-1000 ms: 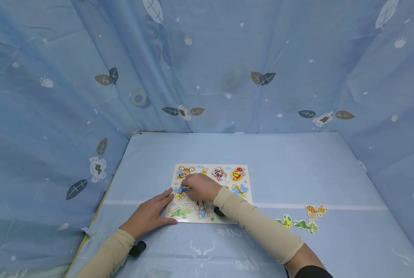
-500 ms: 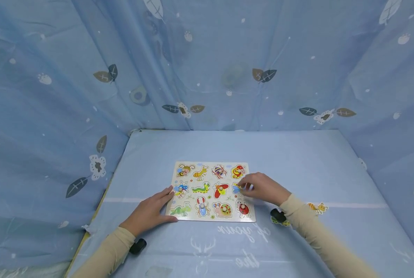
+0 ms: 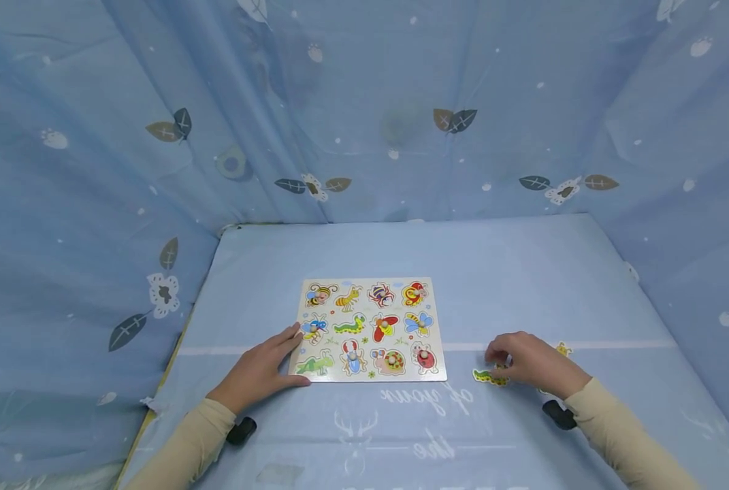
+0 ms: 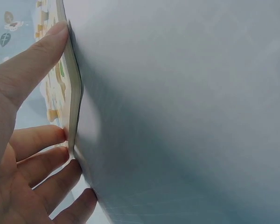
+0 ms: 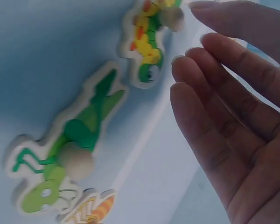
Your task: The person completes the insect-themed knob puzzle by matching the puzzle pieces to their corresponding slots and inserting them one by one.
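My left hand [image 3: 260, 371] rests at the near left corner of a flat insect puzzle board [image 3: 365, 294]. In the left wrist view its thumb and fingertips touch the board's edge. Out to the right, my right hand [image 3: 538, 364] reaches over a loose caterpillar puzzle piece [image 3: 482, 376]. The right wrist view has the thumb close by that piece's wooden knob [image 5: 172, 18], with the fingers apart from it. A green grasshopper piece [image 5: 86, 135] with a knob lies beside it, mostly hidden behind the hand in the head view.
An orange striped bee piece [image 5: 101, 212] lies near the grasshopper piece. Knobbed insects fill several spots of the board; the printed grasshopper spot [image 3: 316, 364] has no knob. A blue patterned curtain [image 3: 364, 102] stands behind and around the blue-covered table [image 3: 450, 258].
My right hand has gone from the board's left side, where it held a blue-winged insect piece, across to the loose pieces on the right. That insect sits in the board. The left hand stays put.
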A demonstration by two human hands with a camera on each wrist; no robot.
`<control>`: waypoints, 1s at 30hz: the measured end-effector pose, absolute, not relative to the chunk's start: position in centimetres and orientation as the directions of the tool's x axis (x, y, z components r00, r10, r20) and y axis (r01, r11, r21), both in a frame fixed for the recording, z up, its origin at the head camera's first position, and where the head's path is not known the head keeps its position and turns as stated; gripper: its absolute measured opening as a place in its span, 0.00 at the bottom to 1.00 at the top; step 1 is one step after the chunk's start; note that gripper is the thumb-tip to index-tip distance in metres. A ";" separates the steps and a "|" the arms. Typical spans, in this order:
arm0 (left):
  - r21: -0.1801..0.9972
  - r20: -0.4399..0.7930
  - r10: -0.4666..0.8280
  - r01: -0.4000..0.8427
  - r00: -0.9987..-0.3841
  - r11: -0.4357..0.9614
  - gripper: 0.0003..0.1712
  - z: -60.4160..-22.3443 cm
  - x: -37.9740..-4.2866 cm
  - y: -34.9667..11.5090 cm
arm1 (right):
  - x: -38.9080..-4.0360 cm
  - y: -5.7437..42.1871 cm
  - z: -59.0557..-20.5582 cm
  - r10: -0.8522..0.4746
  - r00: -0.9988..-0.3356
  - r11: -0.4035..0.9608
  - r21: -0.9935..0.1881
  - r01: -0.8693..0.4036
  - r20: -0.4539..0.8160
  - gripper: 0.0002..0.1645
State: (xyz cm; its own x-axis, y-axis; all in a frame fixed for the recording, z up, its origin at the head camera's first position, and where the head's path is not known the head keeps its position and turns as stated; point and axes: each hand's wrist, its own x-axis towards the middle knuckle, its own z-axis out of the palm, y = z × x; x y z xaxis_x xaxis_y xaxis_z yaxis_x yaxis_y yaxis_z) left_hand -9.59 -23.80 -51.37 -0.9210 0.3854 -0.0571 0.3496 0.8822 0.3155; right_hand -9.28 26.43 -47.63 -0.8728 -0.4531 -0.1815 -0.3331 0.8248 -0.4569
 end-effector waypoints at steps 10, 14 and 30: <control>0.310 -0.041 0.396 0.365 -0.917 0.878 0.57 -51.2 -9.6 -23.4 | -8.4 26.8 -48.9 -0.481 -0.856 0.800 -0.493 -0.341 -0.189 0.10; 0.307 -0.044 0.384 0.353 -0.922 0.884 0.58 -51.2 -9.6 -23.5 | -8.6 26.6 -49.1 -0.495 -0.852 0.794 -0.489 -0.362 -0.172 0.10; 0.304 -0.055 0.392 0.358 -0.918 0.883 0.57 -51.0 -9.5 -23.5 | -11.2 23.7 -46.7 -0.583 -0.810 0.754 -0.420 -0.505 -0.072 0.10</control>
